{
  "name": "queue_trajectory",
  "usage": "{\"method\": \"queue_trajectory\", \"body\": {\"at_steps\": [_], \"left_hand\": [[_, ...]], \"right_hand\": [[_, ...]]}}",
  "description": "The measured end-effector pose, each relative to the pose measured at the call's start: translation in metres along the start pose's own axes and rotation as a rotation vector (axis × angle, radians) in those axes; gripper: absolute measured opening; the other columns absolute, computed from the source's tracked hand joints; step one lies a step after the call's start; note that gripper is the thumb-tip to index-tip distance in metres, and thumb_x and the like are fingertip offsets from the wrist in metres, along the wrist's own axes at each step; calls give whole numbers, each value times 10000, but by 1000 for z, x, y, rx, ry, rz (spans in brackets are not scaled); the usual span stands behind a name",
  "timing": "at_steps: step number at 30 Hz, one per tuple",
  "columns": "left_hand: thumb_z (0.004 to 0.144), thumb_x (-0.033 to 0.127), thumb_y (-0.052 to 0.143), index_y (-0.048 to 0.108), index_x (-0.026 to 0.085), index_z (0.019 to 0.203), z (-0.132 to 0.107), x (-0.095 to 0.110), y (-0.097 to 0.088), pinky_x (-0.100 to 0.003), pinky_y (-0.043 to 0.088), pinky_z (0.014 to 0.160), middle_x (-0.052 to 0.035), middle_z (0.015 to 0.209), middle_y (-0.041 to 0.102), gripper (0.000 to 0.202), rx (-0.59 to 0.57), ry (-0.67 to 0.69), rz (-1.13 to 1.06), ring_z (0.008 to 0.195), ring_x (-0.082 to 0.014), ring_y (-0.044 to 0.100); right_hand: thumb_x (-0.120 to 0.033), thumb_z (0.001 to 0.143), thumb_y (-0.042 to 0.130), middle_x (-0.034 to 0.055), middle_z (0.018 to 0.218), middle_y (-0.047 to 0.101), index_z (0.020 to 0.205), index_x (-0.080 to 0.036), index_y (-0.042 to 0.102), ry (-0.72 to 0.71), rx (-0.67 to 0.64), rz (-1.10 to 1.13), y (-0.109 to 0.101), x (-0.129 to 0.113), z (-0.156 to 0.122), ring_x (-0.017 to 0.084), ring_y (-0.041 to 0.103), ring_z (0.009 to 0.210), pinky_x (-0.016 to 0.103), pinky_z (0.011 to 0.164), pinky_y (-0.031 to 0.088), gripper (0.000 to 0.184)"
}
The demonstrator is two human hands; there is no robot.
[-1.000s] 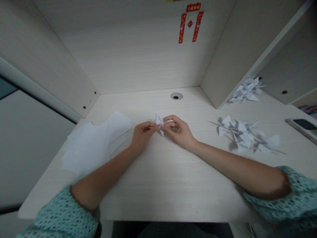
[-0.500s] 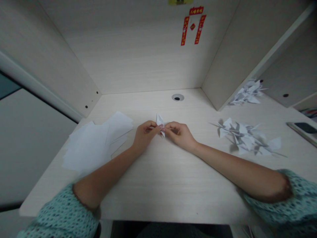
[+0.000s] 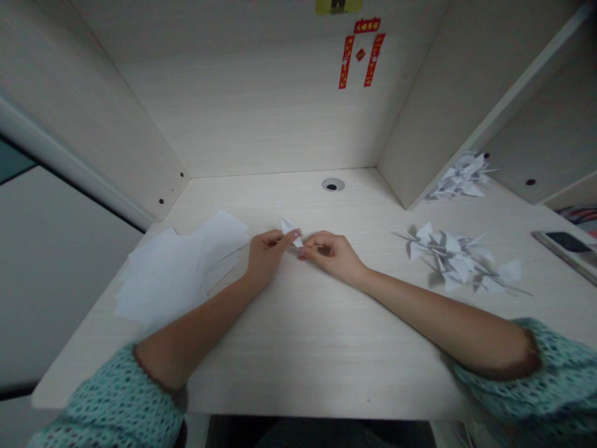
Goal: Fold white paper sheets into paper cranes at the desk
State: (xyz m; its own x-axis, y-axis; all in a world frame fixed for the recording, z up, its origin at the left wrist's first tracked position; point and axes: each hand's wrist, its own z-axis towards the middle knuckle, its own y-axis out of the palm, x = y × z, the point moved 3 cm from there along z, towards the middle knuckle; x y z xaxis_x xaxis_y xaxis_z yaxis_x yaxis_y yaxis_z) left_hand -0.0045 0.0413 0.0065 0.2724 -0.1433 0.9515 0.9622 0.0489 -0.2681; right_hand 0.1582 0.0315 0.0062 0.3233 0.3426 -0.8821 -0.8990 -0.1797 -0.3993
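- Our left hand [image 3: 265, 255] pinches the small folded paper [image 3: 289, 227] with closed fingertips, over the middle of the desk [image 3: 308, 336].
- Our right hand [image 3: 333, 255] is curled, with its fingertips at the paper's near tip; we cannot tell if it grips.
- Many folded pieces [image 3: 457, 261] lie on the right; the flat sheets [image 3: 177, 274] on the left are not yet folded.

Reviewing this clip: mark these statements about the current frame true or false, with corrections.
1. The left hand and right hand both hold one small folded paper piece. True.
2. The white sheets lie to the person's right. False: they lie on the left, beside the left hand.
3. A pile of folded paper figures lies on the desk, right of the right hand. True.
4. The phone lies between the hands. False: it lies at the far right edge.
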Motion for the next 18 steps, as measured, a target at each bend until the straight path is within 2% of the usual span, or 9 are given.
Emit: {"method": "queue_trajectory", "body": {"at_steps": [9, 15, 18], "left_hand": [[746, 491, 652, 697, 166, 627, 1, 0, 0, -242, 371, 534, -7, 640, 655, 349, 21, 7, -46, 618, -136, 563], [736, 496, 664, 710, 173, 656, 0, 0, 0, -239, 332, 510, 28, 546, 559, 336, 27, 2, -50, 544, -108, 479], [735, 503, 661, 726, 177, 686, 1, 1, 1, -239, 356, 538, 28, 555, 561, 336, 2, -8, -67, 566, -114, 496]], "right_hand": [[-476, 796, 624, 54, 759, 712, 712, -184, 726, 52, -21, 50, 2, 3, 2, 144, 622, 664, 262, 623, 457, 320], [-496, 792, 621, 57, 718, 718, 713, -171, 711, 64, -40, 81, 3, 5, 2, 141, 631, 625, 250, 584, 453, 347], [-495, 784, 631, 57, 718, 721, 712, -170, 708, 67, -37, 91, 4, 6, 1, 141, 638, 622, 249, 586, 462, 341]]}}
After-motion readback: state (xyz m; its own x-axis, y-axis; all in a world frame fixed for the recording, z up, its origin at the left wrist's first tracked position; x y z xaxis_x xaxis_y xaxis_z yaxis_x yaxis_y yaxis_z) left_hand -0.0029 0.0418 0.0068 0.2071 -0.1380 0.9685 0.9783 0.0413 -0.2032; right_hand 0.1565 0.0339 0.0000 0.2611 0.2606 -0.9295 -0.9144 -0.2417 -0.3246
